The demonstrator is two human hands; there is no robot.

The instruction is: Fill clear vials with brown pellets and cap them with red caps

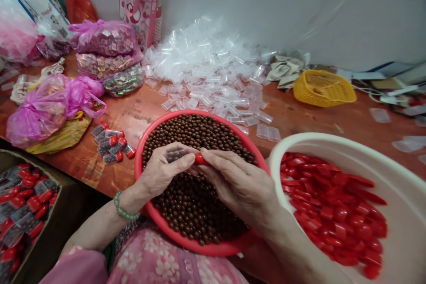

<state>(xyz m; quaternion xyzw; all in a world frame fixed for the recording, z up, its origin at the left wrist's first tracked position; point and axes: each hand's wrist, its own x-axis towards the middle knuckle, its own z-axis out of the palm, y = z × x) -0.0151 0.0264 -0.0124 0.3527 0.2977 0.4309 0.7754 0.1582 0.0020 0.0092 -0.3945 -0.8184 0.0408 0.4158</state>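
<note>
Over the red basin (141,142) of brown balls (199,217), both hands meet at one small clear plastic container (175,155). My left hand (163,171) is closed around the container, and dark contents show through its wall. At the container's right end is a red cap (201,159), pinched by the fingers of my right hand (241,182). Whether the cap is fully seated I cannot tell, since fingers hide part of it. To the right of the basin, a white tub (336,142) holds many loose red caps (333,213).
Filled red-capped containers (113,144) lie left of the basin, and more fill a cardboard box (63,199) at lower left. Behind spreads a heap of clear containers (213,66). Pink bags (43,106) stand at left, a yellow basket (322,88) at back right.
</note>
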